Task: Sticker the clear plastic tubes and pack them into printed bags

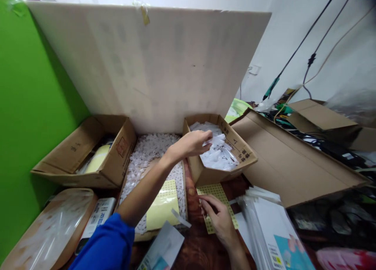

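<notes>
My left hand (197, 143) reaches across to a cardboard box (199, 172) filled with small clear plastic packets (219, 156). Its fingers are curled together above the packets, and what they hold, if anything, is hidden. Lower down, my right hand (219, 219) is closed in a pinch over a yellow sheet of small round stickers (219, 192). A tiny object sits at its fingertips, too small to name. Left of that hand, a shallow tray holds many small white pieces (149, 144), with another yellow sheet (164, 207) lying on top.
Another cardboard box (117, 152) stands at left, beside a green panel (26, 105). A pale board (164, 66) rises behind. At right are a stack of printed cards in plastic sleeves (264, 223) and a large cardboard flap (293, 160). A plastic-covered tray (55, 227) lies front left.
</notes>
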A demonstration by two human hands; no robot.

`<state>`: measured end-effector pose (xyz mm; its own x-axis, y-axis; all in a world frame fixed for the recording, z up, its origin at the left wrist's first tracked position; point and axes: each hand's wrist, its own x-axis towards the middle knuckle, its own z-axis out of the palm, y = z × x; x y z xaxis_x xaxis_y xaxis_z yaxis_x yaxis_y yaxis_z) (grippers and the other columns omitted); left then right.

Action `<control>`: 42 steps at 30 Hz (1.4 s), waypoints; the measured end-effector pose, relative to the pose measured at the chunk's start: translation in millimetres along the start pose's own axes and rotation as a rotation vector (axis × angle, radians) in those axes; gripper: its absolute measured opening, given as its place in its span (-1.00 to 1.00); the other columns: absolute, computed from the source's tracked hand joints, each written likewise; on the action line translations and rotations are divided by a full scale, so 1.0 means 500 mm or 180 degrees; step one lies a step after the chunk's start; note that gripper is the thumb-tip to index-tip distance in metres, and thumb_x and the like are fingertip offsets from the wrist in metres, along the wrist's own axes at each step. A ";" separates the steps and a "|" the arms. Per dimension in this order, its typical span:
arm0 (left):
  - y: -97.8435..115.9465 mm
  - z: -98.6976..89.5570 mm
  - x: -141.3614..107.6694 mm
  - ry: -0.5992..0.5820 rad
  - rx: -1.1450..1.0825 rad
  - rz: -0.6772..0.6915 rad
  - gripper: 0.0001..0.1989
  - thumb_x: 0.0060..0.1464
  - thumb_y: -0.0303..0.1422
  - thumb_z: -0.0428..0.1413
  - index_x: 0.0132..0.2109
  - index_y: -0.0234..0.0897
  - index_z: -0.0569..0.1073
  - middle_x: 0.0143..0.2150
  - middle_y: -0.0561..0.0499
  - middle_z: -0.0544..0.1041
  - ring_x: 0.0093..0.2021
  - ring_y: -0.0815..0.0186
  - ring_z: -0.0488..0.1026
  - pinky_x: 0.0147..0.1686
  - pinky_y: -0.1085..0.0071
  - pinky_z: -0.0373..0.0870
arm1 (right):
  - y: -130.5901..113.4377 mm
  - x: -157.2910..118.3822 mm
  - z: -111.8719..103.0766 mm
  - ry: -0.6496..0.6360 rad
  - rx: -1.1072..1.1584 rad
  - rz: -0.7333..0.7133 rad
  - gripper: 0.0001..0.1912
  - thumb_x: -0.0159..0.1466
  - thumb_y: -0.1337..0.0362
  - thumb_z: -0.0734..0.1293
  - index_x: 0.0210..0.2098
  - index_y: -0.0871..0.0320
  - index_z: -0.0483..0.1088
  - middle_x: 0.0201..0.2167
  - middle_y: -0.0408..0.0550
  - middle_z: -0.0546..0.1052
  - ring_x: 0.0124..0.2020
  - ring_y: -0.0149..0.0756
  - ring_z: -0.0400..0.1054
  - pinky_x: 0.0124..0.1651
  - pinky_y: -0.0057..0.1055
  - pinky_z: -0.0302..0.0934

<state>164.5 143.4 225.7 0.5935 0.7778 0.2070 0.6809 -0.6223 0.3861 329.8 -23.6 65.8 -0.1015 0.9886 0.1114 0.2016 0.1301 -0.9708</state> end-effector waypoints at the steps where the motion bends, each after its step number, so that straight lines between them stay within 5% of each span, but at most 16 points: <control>1: 0.000 -0.014 -0.046 0.0111 -0.0114 0.0083 -0.74 0.34 -0.33 0.09 0.09 -0.35 0.46 -0.06 -0.12 0.58 -0.07 0.20 0.52 -0.04 0.31 0.42 | -0.003 0.000 -0.003 0.0034 0.0049 -0.0005 -0.68 0.38 0.01 0.35 -0.14 0.07 0.65 -0.35 0.01 0.58 -0.38 -0.16 0.43 -0.21 -0.26 0.34; 4: 0.001 -0.008 -0.207 0.0582 -0.0939 0.0160 -0.70 0.40 -0.31 0.00 0.16 -0.27 0.46 -0.01 -0.10 0.57 -0.09 0.25 0.50 -0.06 0.35 0.41 | -0.015 0.002 -0.006 0.0104 0.0202 -0.0080 -0.71 0.39 0.04 0.36 -0.10 0.04 0.65 -0.31 -0.01 0.57 -0.32 -0.18 0.44 -0.16 -0.28 0.34; 8: 0.010 0.090 -0.393 0.0404 -0.1433 -0.0687 -0.67 0.41 -0.30 -0.04 0.19 -0.17 0.49 -0.09 -0.09 0.56 -0.07 0.22 0.51 -0.04 0.37 0.41 | -0.013 -0.004 0.014 -0.0097 0.0641 0.0083 -0.74 0.38 0.08 0.39 -0.05 0.05 0.61 -0.33 -0.04 0.58 -0.37 -0.23 0.47 -0.25 -0.33 0.34; 13: 0.049 0.211 -0.500 0.0267 -0.1706 -0.1234 -0.68 0.41 -0.33 -0.06 0.18 -0.13 0.47 -0.08 -0.09 0.55 -0.05 0.20 0.52 -0.04 0.39 0.43 | 0.025 -0.037 0.048 -0.0766 0.1175 0.0875 -0.70 0.31 0.04 0.47 -0.13 0.13 0.52 -0.44 -0.06 0.59 -0.43 -0.21 0.51 -0.36 -0.38 0.35; 18: 0.070 0.252 -0.515 0.0385 -0.1576 -0.1188 -0.70 0.42 -0.35 -0.11 0.15 -0.17 0.43 -0.12 -0.08 0.54 -0.09 0.20 0.53 -0.09 0.37 0.44 | 0.037 -0.052 0.047 -0.0847 0.0959 0.0783 -0.70 0.29 0.04 0.48 -0.25 0.17 0.53 -0.46 -0.05 0.56 -0.44 -0.23 0.49 -0.31 -0.37 0.35; 29: 0.061 0.234 -0.493 0.0196 -0.1705 -0.0979 -0.71 0.43 -0.34 -0.12 0.13 -0.16 0.42 -0.12 -0.06 0.53 -0.10 0.23 0.51 -0.10 0.39 0.41 | 0.020 -0.048 0.036 -0.0367 0.0817 0.0480 -0.78 0.31 0.10 0.47 -0.25 0.14 0.57 -0.35 -0.07 0.52 -0.45 -0.31 0.46 -0.34 -0.43 0.34; 42: 0.090 0.245 -0.479 0.0365 -0.1806 -0.0880 -0.74 0.44 -0.33 -0.15 0.00 -0.22 0.42 -0.20 -0.06 0.53 -0.20 0.24 0.49 -0.19 0.41 0.32 | -0.006 -0.026 0.004 -0.0698 0.1207 0.0240 -0.79 0.23 0.25 0.55 -0.48 0.15 0.53 -0.50 -0.12 0.47 -0.56 -0.36 0.41 -0.49 -0.47 0.28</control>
<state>105.4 -81.6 83.3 0.3575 0.9269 0.1144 0.4507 -0.2785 0.8481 328.6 -36.9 66.8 -0.3126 0.9494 0.0294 -0.1512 -0.0192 -0.9883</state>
